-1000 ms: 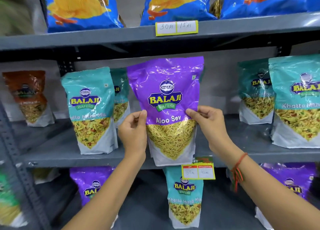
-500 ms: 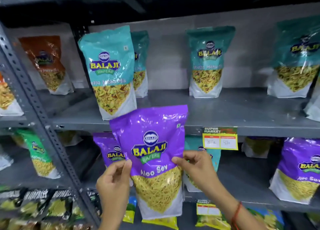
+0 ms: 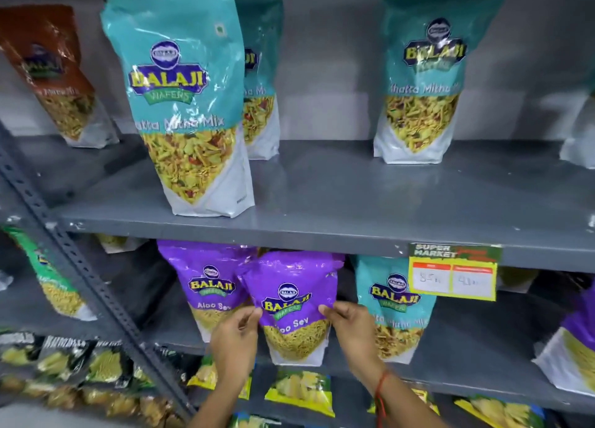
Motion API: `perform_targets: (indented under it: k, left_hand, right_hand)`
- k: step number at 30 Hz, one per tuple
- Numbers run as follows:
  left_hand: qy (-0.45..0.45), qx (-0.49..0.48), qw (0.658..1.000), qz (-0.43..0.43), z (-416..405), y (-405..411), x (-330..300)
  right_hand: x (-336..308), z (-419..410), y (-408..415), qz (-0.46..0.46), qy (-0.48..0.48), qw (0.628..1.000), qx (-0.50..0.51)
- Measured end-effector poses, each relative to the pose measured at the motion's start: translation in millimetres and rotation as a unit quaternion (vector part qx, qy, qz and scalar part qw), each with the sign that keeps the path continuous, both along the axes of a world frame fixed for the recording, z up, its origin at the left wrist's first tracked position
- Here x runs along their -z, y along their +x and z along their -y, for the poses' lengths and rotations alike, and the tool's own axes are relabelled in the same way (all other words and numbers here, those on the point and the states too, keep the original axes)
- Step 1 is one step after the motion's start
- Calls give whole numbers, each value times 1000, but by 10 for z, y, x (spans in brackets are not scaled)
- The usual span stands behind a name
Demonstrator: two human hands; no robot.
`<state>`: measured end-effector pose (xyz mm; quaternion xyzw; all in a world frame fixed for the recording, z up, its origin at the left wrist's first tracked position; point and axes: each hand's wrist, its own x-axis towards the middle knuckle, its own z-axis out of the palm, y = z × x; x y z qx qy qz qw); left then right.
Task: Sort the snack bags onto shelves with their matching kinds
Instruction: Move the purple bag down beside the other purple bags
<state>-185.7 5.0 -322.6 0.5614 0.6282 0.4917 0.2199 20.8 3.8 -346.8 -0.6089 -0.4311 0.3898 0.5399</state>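
Note:
A purple Aloo Sev bag point(image 3: 291, 286) stands upright on the lower grey shelf point(image 3: 467, 382), pinched at its sides by my left hand point(image 3: 233, 344) and my right hand point(image 3: 352, 331). Just behind and to its left stands another purple Aloo Sev bag point(image 3: 209, 286). A teal Khatta Mitha Mix bag point(image 3: 391, 302) stands on the same shelf to the right, partly hidden by my right hand. On the upper shelf point(image 3: 354, 208) a large teal Khatta Mitha Mix bag point(image 3: 183, 99) stands in front, a second teal bag point(image 3: 262, 73) behind it, and a third teal bag point(image 3: 421, 82) to the right.
A brown bag point(image 3: 54, 73) stands at the upper shelf's far left. A yellow price tag point(image 3: 454, 276) hangs from the upper shelf's front edge. A slotted grey upright point(image 3: 80, 266) slants down the left. Another purple bag point(image 3: 576, 340) shows at the right edge. Yellow-green packs point(image 3: 299, 389) fill the shelf below.
Both hands have carried the purple Aloo Sev bag down from the upper shelf and in under it onto the lower shelf, beside the other purple bag. The view has tilted downward.

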Motion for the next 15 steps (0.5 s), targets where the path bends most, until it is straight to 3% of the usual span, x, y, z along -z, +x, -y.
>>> perform_targets:
  k: [10, 15]
  left_hand:
    - [-42, -18, 999, -10, -92, 87, 84]
    - [-50, -58, 989, 127, 47, 189, -8]
  right_hand:
    - [88, -14, -45, 29, 8, 999, 21]
    - [-19, 180, 26, 3, 5, 1000, -7]
